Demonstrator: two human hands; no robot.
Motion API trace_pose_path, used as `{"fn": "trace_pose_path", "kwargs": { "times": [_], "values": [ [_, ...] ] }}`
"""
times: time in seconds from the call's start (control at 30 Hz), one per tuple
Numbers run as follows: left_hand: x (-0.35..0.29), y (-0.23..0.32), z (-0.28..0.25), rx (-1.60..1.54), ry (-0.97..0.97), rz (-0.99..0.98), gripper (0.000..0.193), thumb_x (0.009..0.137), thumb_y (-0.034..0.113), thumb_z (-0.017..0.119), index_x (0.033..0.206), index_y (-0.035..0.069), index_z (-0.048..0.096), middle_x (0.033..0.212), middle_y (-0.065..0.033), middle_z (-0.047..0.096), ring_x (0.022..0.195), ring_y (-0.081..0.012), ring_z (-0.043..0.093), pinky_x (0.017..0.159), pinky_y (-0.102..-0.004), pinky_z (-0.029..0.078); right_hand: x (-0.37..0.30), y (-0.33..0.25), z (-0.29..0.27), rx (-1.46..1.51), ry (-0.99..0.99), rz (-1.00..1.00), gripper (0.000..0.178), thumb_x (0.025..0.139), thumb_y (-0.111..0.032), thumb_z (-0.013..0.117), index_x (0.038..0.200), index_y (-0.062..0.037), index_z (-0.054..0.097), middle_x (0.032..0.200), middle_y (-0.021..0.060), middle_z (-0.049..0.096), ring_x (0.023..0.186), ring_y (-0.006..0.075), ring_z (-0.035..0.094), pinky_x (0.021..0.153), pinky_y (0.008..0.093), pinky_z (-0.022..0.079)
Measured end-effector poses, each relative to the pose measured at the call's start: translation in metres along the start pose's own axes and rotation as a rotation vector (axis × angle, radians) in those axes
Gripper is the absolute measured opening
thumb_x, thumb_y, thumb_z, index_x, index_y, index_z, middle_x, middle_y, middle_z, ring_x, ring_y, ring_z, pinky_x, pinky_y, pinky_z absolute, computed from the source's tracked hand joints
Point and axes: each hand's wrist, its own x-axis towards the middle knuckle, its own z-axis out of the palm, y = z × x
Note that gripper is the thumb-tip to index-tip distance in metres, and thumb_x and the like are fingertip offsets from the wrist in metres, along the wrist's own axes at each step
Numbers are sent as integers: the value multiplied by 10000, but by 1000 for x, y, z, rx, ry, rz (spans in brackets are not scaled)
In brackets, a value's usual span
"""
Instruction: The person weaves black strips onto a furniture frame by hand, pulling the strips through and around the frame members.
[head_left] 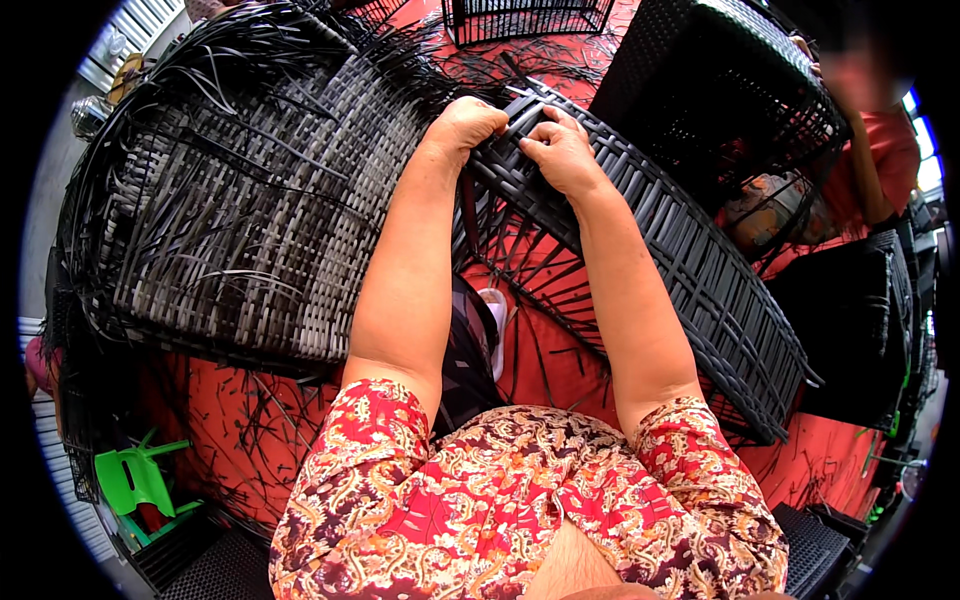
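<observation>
Before me stands a long dark wicker frame [680,240], partly woven with flat black strips and slanting from the upper middle to the lower right. At its upper left corner my left hand [466,124] is closed, fingers curled against the strips; what it grips is hidden. Just to its right, my right hand [562,150] is closed with thumb and fingertips pinching a dark strip on the top edge. Flat strip ends [528,105] lie between the two hands. Both arms reach forward over the frame's near side.
A large grey-black woven piece [250,210] with loose strands fills the left. Red flooring [545,350] carries scattered strip scraps. A green plastic chair [135,480] stands lower left. At right, a person in a red top [880,160] sits by a black woven piece [720,90].
</observation>
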Motion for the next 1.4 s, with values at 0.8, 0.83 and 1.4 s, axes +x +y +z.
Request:
{"fn": "trace_pose_path", "kwargs": {
  "times": [0.8, 0.83, 1.4],
  "values": [
    [-7, 0, -8, 785, 128, 370, 335, 624, 44, 663, 954, 100, 684, 1072, -94, 570, 976, -199, 556, 832, -290, 448, -1, -15, 14, -120, 123, 26, 188, 703, -361, 692, 854, -250, 698, 1320, 80, 398, 1261, 279, 280, 1005, 448, 207],
    [-10, -2, -7, 857, 190, 443, 321, 620, 54, 666, 935, 109, 688, 1102, -97, 552, 999, -209, 545, 851, -298, 441, -1, -16, 13, -128, 125, 20, 187, 705, -359, 692, 855, -249, 697, 1319, 80, 400, 1260, 279, 283, 1004, 448, 209],
    [10, 75, -21, 1678, -350, 253, 199, 723, 100, 575, 897, 67, 666, 880, -147, 650, 772, -261, 645, 662, -357, 519, -24, -22, -13, -180, 91, -164, 287, 748, -279, 648, 988, -123, 626, 1348, 135, 385, 1230, 327, 370, 990, 422, 307]
  ]
}}
